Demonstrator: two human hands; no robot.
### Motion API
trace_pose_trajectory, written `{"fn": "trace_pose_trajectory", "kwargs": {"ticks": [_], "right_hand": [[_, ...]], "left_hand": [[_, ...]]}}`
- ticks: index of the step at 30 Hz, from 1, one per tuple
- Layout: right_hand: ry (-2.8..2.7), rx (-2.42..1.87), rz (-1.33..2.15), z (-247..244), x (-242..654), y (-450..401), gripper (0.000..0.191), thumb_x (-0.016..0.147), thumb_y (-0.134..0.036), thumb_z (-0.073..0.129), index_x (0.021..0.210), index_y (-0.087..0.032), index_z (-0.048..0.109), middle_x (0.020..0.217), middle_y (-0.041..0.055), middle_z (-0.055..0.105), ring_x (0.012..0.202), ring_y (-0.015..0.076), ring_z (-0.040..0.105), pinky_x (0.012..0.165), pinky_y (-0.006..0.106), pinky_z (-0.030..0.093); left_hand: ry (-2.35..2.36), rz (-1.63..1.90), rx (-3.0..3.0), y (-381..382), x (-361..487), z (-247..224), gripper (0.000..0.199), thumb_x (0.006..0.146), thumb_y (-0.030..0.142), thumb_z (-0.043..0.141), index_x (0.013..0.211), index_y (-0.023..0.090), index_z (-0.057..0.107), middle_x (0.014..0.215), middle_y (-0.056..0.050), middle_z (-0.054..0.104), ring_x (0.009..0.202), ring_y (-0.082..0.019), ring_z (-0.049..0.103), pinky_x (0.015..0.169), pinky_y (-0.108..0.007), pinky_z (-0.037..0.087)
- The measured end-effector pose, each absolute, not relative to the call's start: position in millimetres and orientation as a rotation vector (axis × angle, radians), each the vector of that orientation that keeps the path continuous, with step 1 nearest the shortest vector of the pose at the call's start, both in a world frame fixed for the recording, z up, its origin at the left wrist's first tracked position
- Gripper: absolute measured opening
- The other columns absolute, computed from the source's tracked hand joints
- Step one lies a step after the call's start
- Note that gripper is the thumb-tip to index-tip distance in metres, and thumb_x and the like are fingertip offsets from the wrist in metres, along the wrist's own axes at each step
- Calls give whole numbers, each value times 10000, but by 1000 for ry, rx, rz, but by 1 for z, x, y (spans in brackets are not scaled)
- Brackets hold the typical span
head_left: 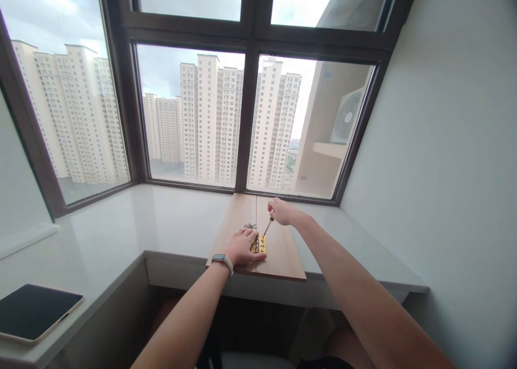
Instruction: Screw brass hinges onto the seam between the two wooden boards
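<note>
Gold-coloured metal plate with dark holes [262,244], head view: lies flat on wooden board [283,256], near board's close edge. My left hand [241,246] partly covers it, fingers half bent across top, thumb along near edge, holding it. My right hand [279,210] curled closed round slim screwdriver [267,227], shaft slanting down to plate's far edge; cannot tell if tip touches. Small pile of screws [251,227] just beyond left fingers. Smartwatch [219,258] on left wrist. Board sits on white counter [177,218].

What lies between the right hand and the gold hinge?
The screwdriver, in the head view: its shaft slants from the right hand down toward the hinge; tip contact is unclear.
</note>
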State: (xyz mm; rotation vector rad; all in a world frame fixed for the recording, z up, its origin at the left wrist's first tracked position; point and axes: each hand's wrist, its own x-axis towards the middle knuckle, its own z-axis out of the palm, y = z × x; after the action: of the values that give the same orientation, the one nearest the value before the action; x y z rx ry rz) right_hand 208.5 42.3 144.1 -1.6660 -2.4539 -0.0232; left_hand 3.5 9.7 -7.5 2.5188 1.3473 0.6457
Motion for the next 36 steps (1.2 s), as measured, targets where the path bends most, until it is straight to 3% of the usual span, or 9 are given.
{"fn": "trace_pose_trajectory", "kwargs": {"ticks": [7,10,13,16,19,23,27,30,36], "right_hand": [[-2384,-1729,47,142,210,45,170,967,-346,627,902,-199,680,903,63,702,787,171,618,626,255,372],[-2403,-1706,-26,142,209,43,159,946,-347,658,955,-190,683,1042,92,688,837,174,621,648,255,377],[-2432,-1697,10,144,209,41,207,861,-201,735,1058,-202,671,1161,92,666,862,160,620,660,238,390],[-2423,-1712,110,145,208,40,192,853,-163,734,1027,-212,669,1046,60,702,849,161,622,643,231,387],[-2382,-1718,74,144,207,39,69,913,-264,692,946,-209,667,957,56,712,814,167,622,623,244,369],[-2365,-1702,-1,141,208,40,163,943,-368,657,928,-206,661,942,70,708,831,183,629,651,258,381],[-2394,-1676,43,140,207,41,229,829,-216,748,1033,-209,642,1126,84,685,905,180,631,670,239,401],[-2388,-1677,135,141,206,40,246,830,-159,720,1053,-212,634,1055,63,702,843,161,628,634,231,389],[-2341,-1723,25,143,208,38,152,864,-338,740,907,-219,657,908,50,718,824,186,629,637,260,372]], "left_hand": [[1351,657,2528,11,4,-9,923,725,828,624,1477,309,494,1506,-87,520,1422,-379,381,1178,-511,307],[1351,650,2532,11,4,-10,929,728,827,622,1482,302,488,1511,-88,515,1422,-377,383,1179,-510,309],[1353,651,2528,11,4,-10,931,724,821,628,1484,303,485,1512,-87,515,1421,-381,387,1173,-512,317],[1352,655,2525,11,3,-9,921,726,816,630,1480,306,490,1515,-87,513,1423,-383,386,1170,-514,321],[1348,650,2526,10,3,-8,914,729,814,629,1476,304,496,1517,-88,513,1426,-385,383,1169,-518,320],[1351,651,2512,8,4,-6,900,726,804,640,1469,316,500,1515,-84,514,1424,-387,386,1167,-521,321],[1351,644,2501,8,4,-5,914,719,812,640,1472,314,497,1515,-89,511,1427,-387,377,1170,-521,313],[1359,637,2503,9,4,-6,921,716,818,640,1473,313,497,1513,-89,512,1426,-383,378,1166,-513,320],[1350,658,2521,9,4,-7,920,716,830,632,1465,312,505,1502,-82,524,1410,-377,395,1165,-503,327]]}}
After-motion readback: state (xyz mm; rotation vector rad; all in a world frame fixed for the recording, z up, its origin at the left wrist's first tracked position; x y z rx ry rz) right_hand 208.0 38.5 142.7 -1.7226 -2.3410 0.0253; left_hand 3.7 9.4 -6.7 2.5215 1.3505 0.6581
